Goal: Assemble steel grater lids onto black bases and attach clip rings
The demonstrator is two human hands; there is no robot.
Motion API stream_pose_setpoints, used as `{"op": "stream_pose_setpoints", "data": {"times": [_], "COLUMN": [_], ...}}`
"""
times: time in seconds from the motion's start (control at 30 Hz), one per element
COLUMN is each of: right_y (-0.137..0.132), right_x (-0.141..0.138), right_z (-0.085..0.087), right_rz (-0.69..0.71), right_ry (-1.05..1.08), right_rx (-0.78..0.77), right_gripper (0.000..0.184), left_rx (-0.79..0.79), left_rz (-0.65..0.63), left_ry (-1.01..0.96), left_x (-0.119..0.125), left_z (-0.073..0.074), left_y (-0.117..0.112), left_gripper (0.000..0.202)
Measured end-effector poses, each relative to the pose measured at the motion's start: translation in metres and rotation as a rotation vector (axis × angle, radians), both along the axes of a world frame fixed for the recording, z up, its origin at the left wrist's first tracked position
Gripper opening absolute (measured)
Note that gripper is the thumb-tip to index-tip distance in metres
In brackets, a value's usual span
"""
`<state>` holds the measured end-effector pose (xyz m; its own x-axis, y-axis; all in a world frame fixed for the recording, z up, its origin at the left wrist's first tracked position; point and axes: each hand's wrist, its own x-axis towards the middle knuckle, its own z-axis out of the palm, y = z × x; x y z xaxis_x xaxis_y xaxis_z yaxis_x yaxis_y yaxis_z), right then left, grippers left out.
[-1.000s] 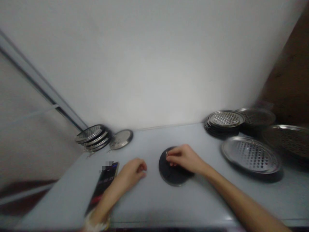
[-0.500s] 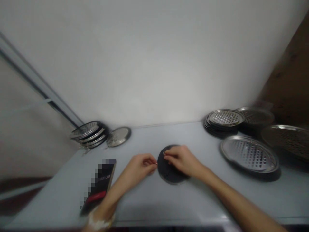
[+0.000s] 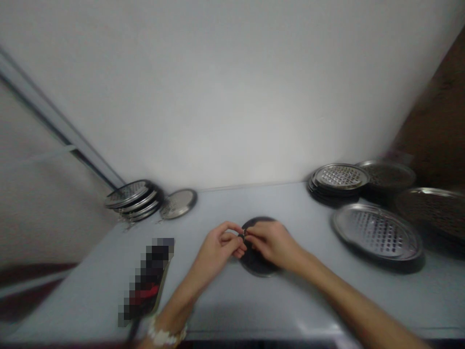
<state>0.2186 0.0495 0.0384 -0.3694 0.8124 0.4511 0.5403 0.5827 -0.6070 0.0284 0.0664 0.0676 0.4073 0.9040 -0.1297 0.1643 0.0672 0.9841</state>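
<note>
- Far side: the white wall [image 3: 232,87] rises behind everything; a brown wooden panel [image 3: 438,111] fills the far right corner, and a pale metal rail [image 3: 47,118] runs along the wall's left side;
- Under my arms: the pale counter [image 3: 83,295] runs from near to far and meets the wall;
- Right side of the counter: a large oval perforated steel tray [image 3: 377,231] lies closest to me; a stack of perforated trays [image 3: 339,180] sits at the far edge, a dark-centred tray [image 3: 387,175] just right of it, and a wide dark-centred tray [image 3: 432,208] at the far right;
- Far left of the counter: a tilted stack of perforated discs [image 3: 132,199] leans near the wall, with a single round steel disc [image 3: 178,203] lying just right of it;
- Near left: my phone [image 3: 147,281] lies on the counter, its screen pixelated, just left of my left forearm;
- Middle of the counter: a dark round disc [image 3: 258,264] lies flat, partly under my right hand [image 3: 274,245];
- My hands: my left hand [image 3: 219,247] sits just left of the disc, with its fingers curled; both hands are pinching, their fingertips meeting over the disc's far part;
- Between those fingertips: a small metal piece [image 3: 242,235], perhaps a ring, though it is too small and hidden to be sure;
- On my left wrist: a white beaded bracelet [image 3: 163,337];
</note>
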Motion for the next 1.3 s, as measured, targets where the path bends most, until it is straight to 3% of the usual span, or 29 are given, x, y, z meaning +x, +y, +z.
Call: {"op": "stream_pose_setpoints", "data": {"times": [0.63,1.3], "right_y": [-0.002,-0.005], "right_x": [-0.006,-0.009], "right_z": [-0.018,-0.014], "right_rz": [-0.112,-0.144], "right_ry": [-0.192,-0.364], "right_rx": [0.094,0.117], "right_gripper": [0.016,0.015], "left_rx": [-0.128,-0.135], "left_rz": [0.122,0.215], "left_ry": [-0.205,-0.309], "left_x": [0.008,0.021], "left_z": [-0.014,-0.015], "left_y": [-0.007,-0.018], "left_gripper": [0.039,0.041]}}
